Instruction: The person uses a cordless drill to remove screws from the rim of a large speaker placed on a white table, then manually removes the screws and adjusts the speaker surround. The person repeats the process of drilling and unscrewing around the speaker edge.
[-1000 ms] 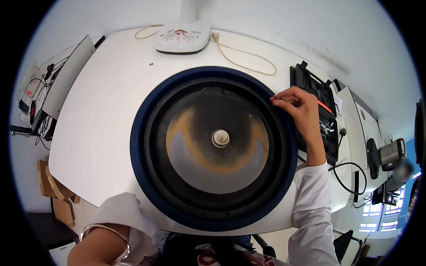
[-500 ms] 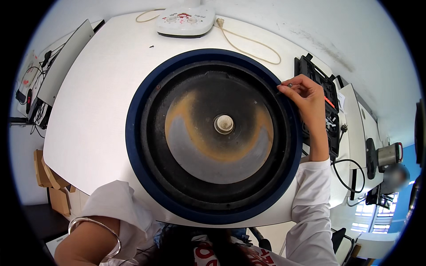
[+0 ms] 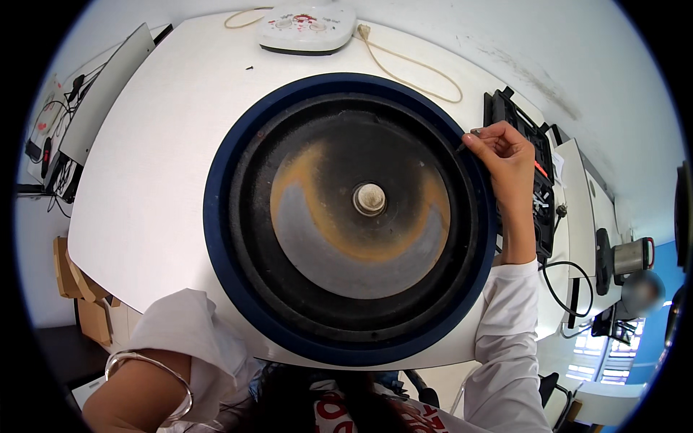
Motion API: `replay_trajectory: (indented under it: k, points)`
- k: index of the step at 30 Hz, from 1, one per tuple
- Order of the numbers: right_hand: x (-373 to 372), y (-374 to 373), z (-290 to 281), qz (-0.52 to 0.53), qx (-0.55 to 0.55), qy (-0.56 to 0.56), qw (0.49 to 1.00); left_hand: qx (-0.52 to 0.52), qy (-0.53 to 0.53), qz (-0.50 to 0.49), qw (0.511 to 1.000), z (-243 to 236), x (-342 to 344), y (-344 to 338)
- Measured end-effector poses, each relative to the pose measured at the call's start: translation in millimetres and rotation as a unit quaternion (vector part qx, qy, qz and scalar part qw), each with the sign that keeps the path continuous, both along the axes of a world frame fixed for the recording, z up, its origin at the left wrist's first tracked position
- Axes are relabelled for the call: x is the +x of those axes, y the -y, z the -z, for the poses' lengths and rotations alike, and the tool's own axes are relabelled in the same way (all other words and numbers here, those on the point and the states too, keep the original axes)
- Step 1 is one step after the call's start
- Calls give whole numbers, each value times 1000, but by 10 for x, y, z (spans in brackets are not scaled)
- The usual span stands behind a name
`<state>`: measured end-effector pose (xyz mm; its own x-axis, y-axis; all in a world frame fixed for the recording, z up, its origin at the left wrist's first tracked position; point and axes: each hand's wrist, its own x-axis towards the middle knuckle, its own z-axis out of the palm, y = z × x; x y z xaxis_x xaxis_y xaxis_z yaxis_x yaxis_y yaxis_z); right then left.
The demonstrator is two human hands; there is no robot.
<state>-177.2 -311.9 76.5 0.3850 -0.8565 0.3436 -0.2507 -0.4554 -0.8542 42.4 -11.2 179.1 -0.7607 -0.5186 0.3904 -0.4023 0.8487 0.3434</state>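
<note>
A large round dish-shaped appliance part with a dark blue rim lies on the white table in front of me. Inside are a black ring and a grey disc with a brownish scorch mark. A pale round knob stands at its centre. My right hand is at the upper right rim, thumb and forefinger pinched on a small thin metal piece; whether it is a screw or a bit I cannot tell. Of my left arm only the forearm with a silver bangle shows; the hand is out of view.
A small dark screw lies on the table at the upper left. Behind stands a white appliance base with a beige cord. An open black tool case lies beside my right hand. Cardboard boxes are below left.
My right hand has shifted slightly outward along the rim, and the metal piece's tip now points down toward the rim's inner side. The view has tilted a little; the appliance part stays in place.
</note>
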Motion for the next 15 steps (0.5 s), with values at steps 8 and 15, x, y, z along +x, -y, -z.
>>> replay_trajectory:
  k: [8,15]
  points:
    - [-57,69,73,-56,-20,24,998,-5,3,5,1000,-13,-39,73]
    - [-80,131,65,-132,8,49,990,100,108,84,986,-407,-66,437]
